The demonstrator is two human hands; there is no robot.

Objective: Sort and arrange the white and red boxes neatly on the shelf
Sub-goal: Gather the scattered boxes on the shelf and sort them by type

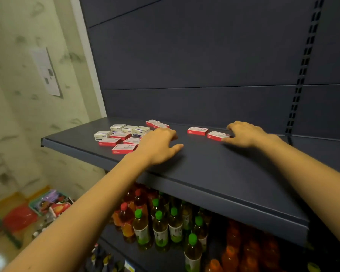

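Observation:
Several small flat boxes lie scattered on a dark blue shelf (214,173). White boxes (129,129) cluster at the back left, with red-edged boxes (124,148) in front of them and two more (157,123) near the back panel. My left hand (157,145) rests palm down just right of this cluster, fingers spread, covering part of one box. Two red-edged boxes sit apart at the right: one alone (197,130), the other (217,135) with my right hand (245,134) over its right end, thumb at its front edge.
The shelf's dark back panel (194,65) has a slotted upright (302,71) at the right. Below stand bottles with green caps (159,226) and red caps (126,218). A patterned wall with a paper notice (46,71) is at the left; bags lie on the floor (49,203).

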